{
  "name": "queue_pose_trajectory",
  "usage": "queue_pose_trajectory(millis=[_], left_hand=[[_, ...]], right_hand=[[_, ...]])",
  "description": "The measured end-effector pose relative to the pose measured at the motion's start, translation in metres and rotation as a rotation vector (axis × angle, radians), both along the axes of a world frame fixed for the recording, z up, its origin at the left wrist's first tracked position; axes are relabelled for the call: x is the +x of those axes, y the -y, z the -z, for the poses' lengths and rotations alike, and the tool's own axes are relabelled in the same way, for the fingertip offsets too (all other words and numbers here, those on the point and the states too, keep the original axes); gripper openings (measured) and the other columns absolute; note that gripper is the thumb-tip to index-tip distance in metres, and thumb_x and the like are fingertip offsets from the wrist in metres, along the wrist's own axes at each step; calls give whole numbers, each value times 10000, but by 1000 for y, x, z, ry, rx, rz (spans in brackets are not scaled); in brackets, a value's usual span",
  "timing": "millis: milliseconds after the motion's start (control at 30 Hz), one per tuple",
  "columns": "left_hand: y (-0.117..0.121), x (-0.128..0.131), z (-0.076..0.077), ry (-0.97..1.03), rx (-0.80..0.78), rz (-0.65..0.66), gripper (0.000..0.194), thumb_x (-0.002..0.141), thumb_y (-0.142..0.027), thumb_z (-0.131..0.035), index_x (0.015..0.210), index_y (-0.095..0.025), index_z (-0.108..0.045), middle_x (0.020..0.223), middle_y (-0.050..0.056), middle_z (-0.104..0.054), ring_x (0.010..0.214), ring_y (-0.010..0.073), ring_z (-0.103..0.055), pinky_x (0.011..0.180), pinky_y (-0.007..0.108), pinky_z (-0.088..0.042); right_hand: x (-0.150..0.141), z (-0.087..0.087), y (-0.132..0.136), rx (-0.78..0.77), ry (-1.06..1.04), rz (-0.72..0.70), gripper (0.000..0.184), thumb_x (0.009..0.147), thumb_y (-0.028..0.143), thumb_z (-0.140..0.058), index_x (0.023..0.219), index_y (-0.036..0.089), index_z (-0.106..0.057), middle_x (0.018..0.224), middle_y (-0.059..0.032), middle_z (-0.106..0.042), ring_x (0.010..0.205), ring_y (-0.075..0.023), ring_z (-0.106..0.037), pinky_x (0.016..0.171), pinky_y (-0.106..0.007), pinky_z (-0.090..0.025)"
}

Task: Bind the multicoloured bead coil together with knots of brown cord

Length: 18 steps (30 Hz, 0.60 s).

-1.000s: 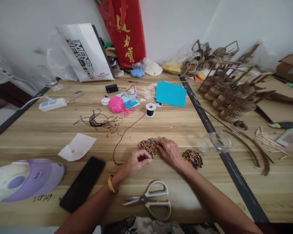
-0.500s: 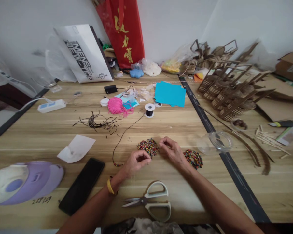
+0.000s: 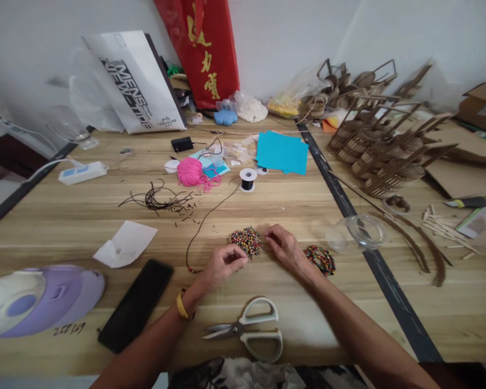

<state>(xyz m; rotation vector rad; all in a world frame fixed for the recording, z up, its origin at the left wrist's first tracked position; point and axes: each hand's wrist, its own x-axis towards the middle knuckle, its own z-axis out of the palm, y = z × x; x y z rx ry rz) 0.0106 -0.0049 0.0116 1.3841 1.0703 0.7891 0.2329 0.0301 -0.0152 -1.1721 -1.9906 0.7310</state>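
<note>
Wearer: yellow wristband (image 3: 182,304) on left wrist, narrow, curved, looks smooth; a small dark bit shows by its lower end, too small to ID. Both forearms bare. Garment (image 3: 243,374) at bottom edge: blotchy grey and off-white over black, soft-edged pattern, motif too blurred to read.

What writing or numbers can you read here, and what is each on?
"MENS NEW-TIDE": white bag.
"力寶", in gold: red bag; the character above is unclear.
"258369": handwritten on the tabletop.
Too small or blurred: white bag's logo print, cardboard box label.
</note>
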Motion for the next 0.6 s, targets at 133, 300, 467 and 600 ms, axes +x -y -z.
queue_pose_trajectory(millis=[133, 300, 467, 600], left_hand=[[-1, -2, 1, 23, -11, -25, 230, 740, -347, -674, 707, -130, -607, 610, -7, -573, 560, 89, -481, 546, 201, -382], [-1, -2, 2, 23, -7, -40, 226, 735, -343, -673, 695, -132, -604, 603, -9, -566, 553, 87, -479, 540, 202, -382], [-1, -1, 1, 33, -12, -38, 231, 732, -348, -675, 696, -130, -606, 611, -3, -573, 566, 92, -489, 541, 202, -381], [-1, -2, 2, 30, 5, -25, 240, 737, -355, -672, 688, -129, -605, 607, -2, -571, 566, 92, -486, 544, 203, -382]], right_hand=[[2, -3, 1, 4, 116, -69, 126, 886, 105, -479, 887, 184, -577, 826, -38, -575, 726, -159, -535, 665, -256, -414], [1, -7, 4, -4, 232, -99, 128, 893, 98, -492, 914, 187, -583, 859, -37, -582, 741, -158, -556, 670, -251, -417], [0, -5, 4, 32, 293, -112, 120, 904, 109, -504, 937, 187, -589, 889, -46, -595, 784, -168, -565, 697, -256, -425], [-2, -3, 4, 72, 335, -101, 119, 920, 126, -492, 925, 190, -591, 871, -50, -594, 780, -170, -562, 690, -254, -422]])
